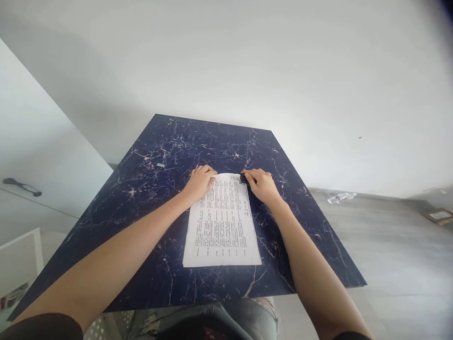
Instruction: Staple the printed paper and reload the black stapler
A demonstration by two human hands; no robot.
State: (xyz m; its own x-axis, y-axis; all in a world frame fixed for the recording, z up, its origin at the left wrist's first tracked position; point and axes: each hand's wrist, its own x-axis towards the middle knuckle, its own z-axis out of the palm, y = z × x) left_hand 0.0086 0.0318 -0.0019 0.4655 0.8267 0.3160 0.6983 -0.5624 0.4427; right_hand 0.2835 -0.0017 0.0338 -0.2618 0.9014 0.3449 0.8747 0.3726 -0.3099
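Printed sheets of paper lie on the dark blue marbled table, their lines of text running lengthwise towards me. My left hand grips their far left corner, thumb on top of the page and fingers curled at the edge. At the far right corner, my right hand is closed round a small black stapler, whose front end reaches over the paper's edge. Much of the stapler is hidden by my fingers. Handwriting shows along the right margin of the page.
A small pale piece lies on the table left of my left hand. Behind the table rises a white wall. On the floor at right are a clear plastic bottle and a brown box. A black handle is at left.
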